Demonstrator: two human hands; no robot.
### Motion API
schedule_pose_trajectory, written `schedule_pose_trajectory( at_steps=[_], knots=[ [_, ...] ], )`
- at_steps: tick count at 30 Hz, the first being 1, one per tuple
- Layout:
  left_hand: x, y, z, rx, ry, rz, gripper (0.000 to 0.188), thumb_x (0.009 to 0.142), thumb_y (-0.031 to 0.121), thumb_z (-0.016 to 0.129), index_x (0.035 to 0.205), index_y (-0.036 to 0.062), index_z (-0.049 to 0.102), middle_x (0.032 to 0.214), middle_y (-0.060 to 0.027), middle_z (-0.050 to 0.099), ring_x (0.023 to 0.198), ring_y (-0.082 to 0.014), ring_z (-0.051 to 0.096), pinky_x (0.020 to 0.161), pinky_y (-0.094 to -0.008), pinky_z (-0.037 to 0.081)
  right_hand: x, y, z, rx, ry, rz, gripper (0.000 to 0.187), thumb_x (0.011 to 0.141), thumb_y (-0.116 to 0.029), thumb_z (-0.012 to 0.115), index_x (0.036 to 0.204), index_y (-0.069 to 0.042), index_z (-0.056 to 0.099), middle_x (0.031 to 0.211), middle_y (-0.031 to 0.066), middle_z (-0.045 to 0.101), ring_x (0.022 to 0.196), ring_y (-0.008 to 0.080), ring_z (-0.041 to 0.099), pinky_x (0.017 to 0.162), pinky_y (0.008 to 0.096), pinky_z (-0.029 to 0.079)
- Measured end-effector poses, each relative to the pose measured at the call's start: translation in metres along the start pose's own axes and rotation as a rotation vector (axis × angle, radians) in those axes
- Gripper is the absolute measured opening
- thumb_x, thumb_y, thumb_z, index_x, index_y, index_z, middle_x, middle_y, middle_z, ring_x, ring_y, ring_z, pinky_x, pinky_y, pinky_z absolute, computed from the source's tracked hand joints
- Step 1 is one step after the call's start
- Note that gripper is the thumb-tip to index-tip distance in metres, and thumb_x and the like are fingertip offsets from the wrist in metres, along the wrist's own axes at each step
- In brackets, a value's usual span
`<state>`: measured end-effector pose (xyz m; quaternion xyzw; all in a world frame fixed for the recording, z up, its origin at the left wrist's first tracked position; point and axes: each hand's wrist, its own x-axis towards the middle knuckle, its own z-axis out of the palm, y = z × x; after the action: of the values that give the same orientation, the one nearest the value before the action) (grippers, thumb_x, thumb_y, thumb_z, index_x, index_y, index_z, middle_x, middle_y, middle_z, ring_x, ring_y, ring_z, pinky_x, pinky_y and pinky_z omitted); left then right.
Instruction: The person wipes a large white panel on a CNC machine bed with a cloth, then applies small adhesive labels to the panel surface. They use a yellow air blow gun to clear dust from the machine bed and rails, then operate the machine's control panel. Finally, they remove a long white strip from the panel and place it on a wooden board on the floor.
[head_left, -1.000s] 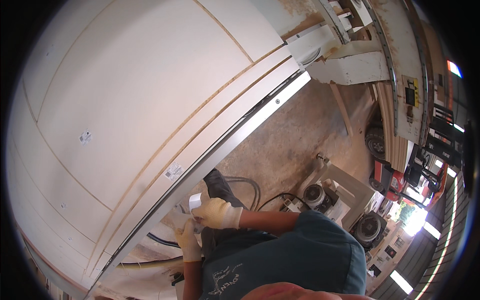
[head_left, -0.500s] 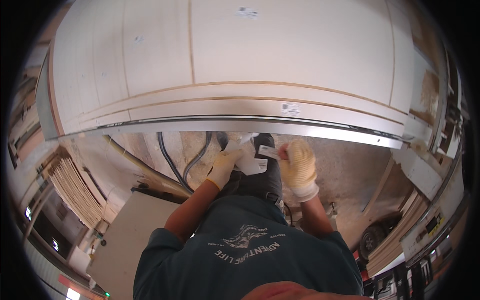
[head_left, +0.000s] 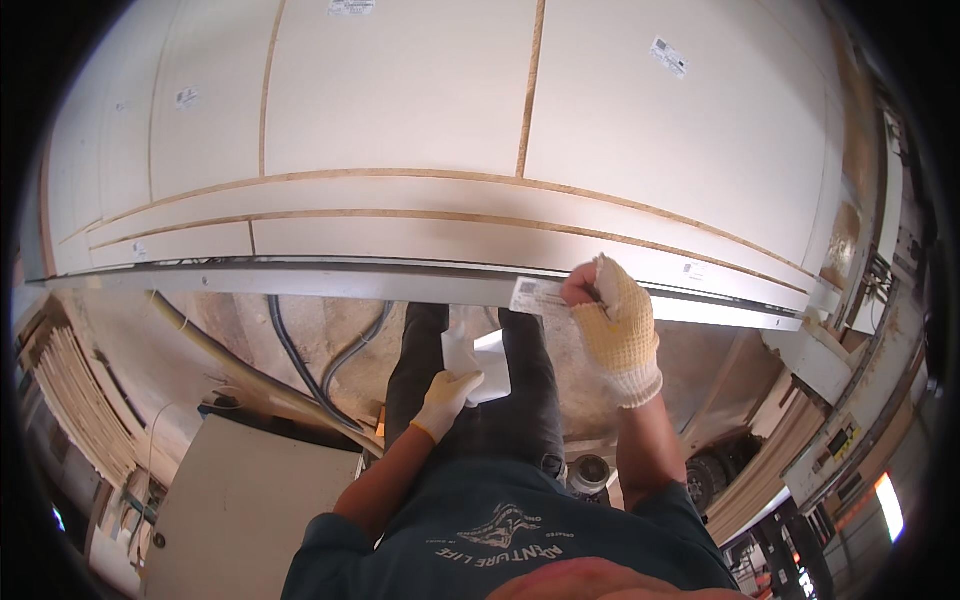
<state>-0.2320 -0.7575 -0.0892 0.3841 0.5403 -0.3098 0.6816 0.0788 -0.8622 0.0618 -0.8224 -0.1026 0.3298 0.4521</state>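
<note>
My left hand, in a cream knitted glove, is closed on a strip of white label paper that hangs folded in front of my legs. A gloved right hand, also mine, is raised to the metal edge of the machine bed. Between its bare thumb and fingertips it pinches a small printed white label, which points leftward over that edge. Just beyond lie large white panels divided by brown cut lines. Several carry a printed label, such as the sticker at the upper right.
Dark hoses and a yellowish pipe run below the bed at the left. A pale cabinet stands near my left side. Stacked boards lean at far left, and a black wheel shows at lower right.
My right hand has risen with the label to the bed's metal edge. The left hand and its paper strip sit a little lower. My view has shifted rightward along the panels.
</note>
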Motion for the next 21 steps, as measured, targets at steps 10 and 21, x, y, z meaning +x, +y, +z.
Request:
schedule_pose_trajectory(
  at_steps=[10,21],
  knots=[
    [0.000,0.016,-0.091,-0.070,-0.034,0.016,0.033,0.093,0.023,0.075,0.101,-0.0087,0.073,0.089,-0.0114,0.074,0.072,-0.0169,0.071,0.059,-0.0283,0.054,0.079,-0.014,0.046,-0.131,0.184,0.003,0.003,0.091,-0.002,0.064,0.093,0.000,0.062,0.079,0.0078,0.064,0.074,0.0153,0.061,0.071,0.0307,0.052],
    [-0.001,0.048,-0.108,-0.078,-0.112,0.073,0.031,0.093,0.021,0.074,0.105,-0.0073,0.071,0.091,-0.0086,0.073,0.074,-0.0139,0.069,0.063,-0.0270,0.053,0.104,-0.019,0.069,-0.330,0.154,0.069,0.020,0.090,-0.017,0.076,0.095,-0.002,0.063,0.079,0.0059,0.065,0.074,0.0135,0.060,0.069,0.0312,0.050]
  ],
)
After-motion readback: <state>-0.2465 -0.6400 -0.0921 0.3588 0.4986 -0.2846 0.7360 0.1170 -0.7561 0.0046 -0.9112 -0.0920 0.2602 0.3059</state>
